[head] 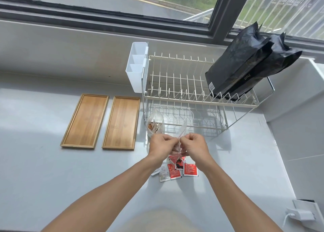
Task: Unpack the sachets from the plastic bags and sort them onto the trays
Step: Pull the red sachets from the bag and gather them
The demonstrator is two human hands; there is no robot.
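Note:
My left hand (162, 145) and my right hand (193, 145) are close together, both pinching a clear plastic bag (181, 131) that hangs upside down between them. Under the hands lie several red sachets (190, 169) and a few white sachets (164, 174) loose on the grey counter. One red sachet (174, 159) shows at the bag's lower end. A second clear bag (156, 122) with orange and white sachets in it stands just beyond my left hand. Two bare wooden trays (85, 120) (122, 123) lie side by side to the left.
A two-tier wire dish rack (184, 91) stands behind the bags, with a white cutlery holder (137, 67) on its left end and two black pouches (245, 65) leaning on its right end. A wall rises at right, with a white plug (301, 214) low down.

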